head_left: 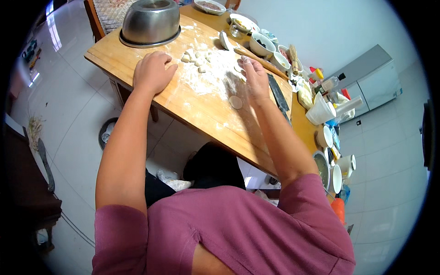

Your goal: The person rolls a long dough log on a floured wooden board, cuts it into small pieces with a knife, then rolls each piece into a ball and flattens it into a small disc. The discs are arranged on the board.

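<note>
"While the left hand (153, 72) is resting palm-down by the wooden board's (215, 121) long near edge, toward the left corner, how are its fingers standing?"

"They're bending loosely, and the thumb is lying apart from them."

"And the right hand (255, 75)?"

"It's reaching across toward the far edge, fingertips bunching together near the rolling pin (272, 69). Whether they're pinching anything, I can't tell."

"Where is the dough lying?"

"Small dough pieces (201, 69) are clustering in the flour (206, 85), between the hands and toward the far edge. One flat dough round (235, 102) is lying nearer the near edge, just beside the right wrist."

"What else is the board carrying?"

"An upturned metal basin (151, 23) is sitting at the left edge, and a long dark flat object (278, 94) is lying near the far right corner. Beyond the far edge, a white bowl (257, 47) is standing on the table (300, 120)."
</note>
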`<state>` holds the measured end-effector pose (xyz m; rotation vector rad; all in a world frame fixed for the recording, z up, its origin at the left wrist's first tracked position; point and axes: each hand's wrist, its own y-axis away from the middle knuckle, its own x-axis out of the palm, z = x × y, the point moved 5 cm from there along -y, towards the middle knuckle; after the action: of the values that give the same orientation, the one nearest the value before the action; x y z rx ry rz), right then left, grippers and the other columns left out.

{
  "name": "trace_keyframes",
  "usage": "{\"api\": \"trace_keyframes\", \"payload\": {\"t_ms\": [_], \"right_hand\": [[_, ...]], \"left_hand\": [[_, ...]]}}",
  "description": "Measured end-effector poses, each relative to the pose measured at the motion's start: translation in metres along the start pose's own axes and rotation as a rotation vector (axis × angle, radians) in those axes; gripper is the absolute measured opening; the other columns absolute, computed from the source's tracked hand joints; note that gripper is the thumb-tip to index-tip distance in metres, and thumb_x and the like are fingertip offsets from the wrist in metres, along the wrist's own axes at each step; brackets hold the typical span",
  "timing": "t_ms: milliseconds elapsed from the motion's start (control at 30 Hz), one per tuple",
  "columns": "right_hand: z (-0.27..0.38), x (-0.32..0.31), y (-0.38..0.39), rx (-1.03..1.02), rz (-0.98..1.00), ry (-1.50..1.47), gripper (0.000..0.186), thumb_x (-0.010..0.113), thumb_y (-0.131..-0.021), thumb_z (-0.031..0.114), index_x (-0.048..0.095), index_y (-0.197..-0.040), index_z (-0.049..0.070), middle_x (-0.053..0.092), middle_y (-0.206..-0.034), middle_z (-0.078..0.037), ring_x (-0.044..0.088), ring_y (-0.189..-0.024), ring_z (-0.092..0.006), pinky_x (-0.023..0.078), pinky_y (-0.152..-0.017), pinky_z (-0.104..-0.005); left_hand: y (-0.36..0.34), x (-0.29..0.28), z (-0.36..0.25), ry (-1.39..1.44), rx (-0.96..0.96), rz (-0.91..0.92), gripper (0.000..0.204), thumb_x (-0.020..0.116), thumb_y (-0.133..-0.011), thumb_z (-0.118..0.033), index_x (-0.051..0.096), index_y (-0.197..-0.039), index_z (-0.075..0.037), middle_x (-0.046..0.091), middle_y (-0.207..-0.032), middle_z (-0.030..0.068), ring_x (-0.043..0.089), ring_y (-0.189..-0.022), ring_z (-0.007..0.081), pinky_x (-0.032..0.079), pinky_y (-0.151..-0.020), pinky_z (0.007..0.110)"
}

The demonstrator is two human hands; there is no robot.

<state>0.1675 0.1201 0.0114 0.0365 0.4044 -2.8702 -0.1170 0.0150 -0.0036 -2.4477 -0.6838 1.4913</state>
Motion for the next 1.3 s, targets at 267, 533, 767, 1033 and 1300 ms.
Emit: {"api": "trace_keyframes", "payload": {"t_ms": [267, 533, 767, 1033, 1300], "right_hand": [[0.019, -0.018, 0.074, -0.532, 0.624, 1.187, 0.051, 0.072, -0.099, 0.038, 0.066, -0.145, 0.017, 0.051, -0.16, -0.019, 0.041, -0.152, -0.0417, 0.03, -0.125, -0.0575], [-0.03, -0.04, -0.003, -0.435, 0.488, 1.228, 0.05, 0.053, -0.109, 0.036, 0.056, -0.155, 0.015, 0.045, -0.166, -0.02, 0.037, -0.156, -0.0404, 0.028, -0.129, -0.0509], [-0.013, -0.017, -0.043, -0.474, 0.287, 1.238, 0.033, 0.064, -0.098, 0.019, 0.074, -0.126, 0.005, 0.068, -0.135, -0.022, 0.063, -0.125, -0.0412, 0.05, -0.108, -0.0479], [0.014, 0.085, -0.013, -0.258, 0.315, 1.039, 0.033, 0.078, -0.087, 0.035, 0.08, -0.101, 0.006, 0.075, -0.103, -0.02, 0.071, -0.097, -0.0399, 0.056, -0.087, -0.0484], [0.01, 0.047, -0.005, -0.266, 0.502, 0.893, 0.017, 0.073, -0.088, 0.014, 0.079, -0.099, 0.003, 0.073, -0.098, -0.022, 0.069, -0.092, -0.0407, 0.056, -0.083, -0.0429]], "left_hand": [[0.003, 0.002, 0.004, 0.024, 0.035, -0.074, 0.035, 0.071, -0.095, -0.033, 0.077, -0.111, -0.002, 0.074, -0.119, 0.0133, 0.065, -0.118, 0.0336, 0.051, -0.102, 0.046], [0.003, 0.003, 0.004, 0.026, 0.06, -0.104, 0.034, 0.072, -0.094, -0.031, 0.077, -0.11, -0.002, 0.074, -0.122, 0.0143, 0.066, -0.119, 0.034, 0.052, -0.102, 0.045], [0.005, 0.001, 0.003, 0.036, 0.03, -0.119, 0.033, 0.073, -0.093, -0.03, 0.078, -0.11, -0.003, 0.074, -0.122, 0.0139, 0.065, -0.12, 0.0334, 0.051, -0.103, 0.044], [0.003, 0.003, 0.006, 0.023, 0.027, -0.093, 0.032, 0.072, -0.094, -0.031, 0.078, -0.11, -0.004, 0.075, -0.12, 0.0123, 0.065, -0.118, 0.0334, 0.052, -0.102, 0.045], [0.002, 0.002, 0.007, 0.041, 0.016, -0.089, 0.032, 0.071, -0.094, -0.032, 0.077, -0.107, -0.004, 0.074, -0.114, 0.0128, 0.066, -0.114, 0.034, 0.053, -0.098, 0.046]]}}
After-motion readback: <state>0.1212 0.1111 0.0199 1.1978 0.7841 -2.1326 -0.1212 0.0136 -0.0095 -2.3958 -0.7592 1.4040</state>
